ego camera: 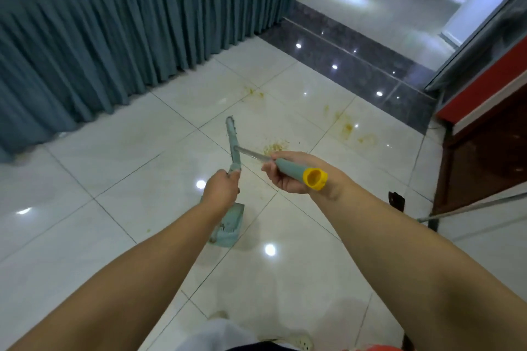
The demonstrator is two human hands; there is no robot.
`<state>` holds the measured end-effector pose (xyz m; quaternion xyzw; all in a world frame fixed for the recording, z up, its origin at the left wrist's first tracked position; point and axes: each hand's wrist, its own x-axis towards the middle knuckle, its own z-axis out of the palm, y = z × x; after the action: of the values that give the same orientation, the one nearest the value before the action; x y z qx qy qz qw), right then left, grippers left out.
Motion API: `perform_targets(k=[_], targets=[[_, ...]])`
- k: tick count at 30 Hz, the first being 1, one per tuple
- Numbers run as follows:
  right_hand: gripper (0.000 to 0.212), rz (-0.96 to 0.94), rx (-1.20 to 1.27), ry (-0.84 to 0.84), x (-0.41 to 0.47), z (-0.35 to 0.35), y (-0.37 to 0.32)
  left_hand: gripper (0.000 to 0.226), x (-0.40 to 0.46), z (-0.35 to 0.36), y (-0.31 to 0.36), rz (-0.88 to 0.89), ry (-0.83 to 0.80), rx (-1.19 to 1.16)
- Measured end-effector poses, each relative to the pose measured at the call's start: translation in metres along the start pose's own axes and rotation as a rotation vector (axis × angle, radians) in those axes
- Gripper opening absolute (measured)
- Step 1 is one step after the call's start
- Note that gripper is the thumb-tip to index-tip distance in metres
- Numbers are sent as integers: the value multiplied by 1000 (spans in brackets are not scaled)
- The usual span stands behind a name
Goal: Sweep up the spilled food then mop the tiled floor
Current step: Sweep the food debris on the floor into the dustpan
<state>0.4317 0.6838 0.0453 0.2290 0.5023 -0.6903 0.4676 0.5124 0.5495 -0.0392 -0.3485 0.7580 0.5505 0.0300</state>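
The right hand (288, 172) was clenched around the teal grip of a broom handle (293, 171), just below its yellow end cap (315, 179), with the fingers (275, 170) wrapped under the grip. From that hand a thin metal shaft ran forward and to the left to the broom head (233, 141), a narrow teal bar held above the tiled floor (137, 168). The left hand (221, 189) was closed on the upper end of a teal dustpan handle (235, 165), and the dustpan (228, 226) hung below it, close to the floor and tilted. The spilled food (275, 147) lay as small yellowish crumbs on the tile just beyond the right hand, with orange-brown smears (346, 128) farther right and another patch (253, 92) farther ahead. A counter draped in a pleated grey-blue skirt (114, 45) stood to the left. A red-and-brown cabinet (484, 134) stood at the right, and a metal pole (470, 206) leaned beside it.
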Motion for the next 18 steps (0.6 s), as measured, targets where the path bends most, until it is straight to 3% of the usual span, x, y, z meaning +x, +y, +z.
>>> perform_targets(k=[4, 7, 12, 18], targets=[[5, 23, -8, 16, 11, 36, 7, 39, 0, -44, -31, -9, 103, -34], [15, 21, -55, 43, 24, 54, 20, 39, 1, -73, -49, -22, 174, -66], [13, 121, -222, 18, 46, 72, 53, 39, 0, -124, -86, -62, 326, -125], [11, 228, -222, 43, 83, 106, 86, 38, -8, -184, -127, -163, 526, -232]])
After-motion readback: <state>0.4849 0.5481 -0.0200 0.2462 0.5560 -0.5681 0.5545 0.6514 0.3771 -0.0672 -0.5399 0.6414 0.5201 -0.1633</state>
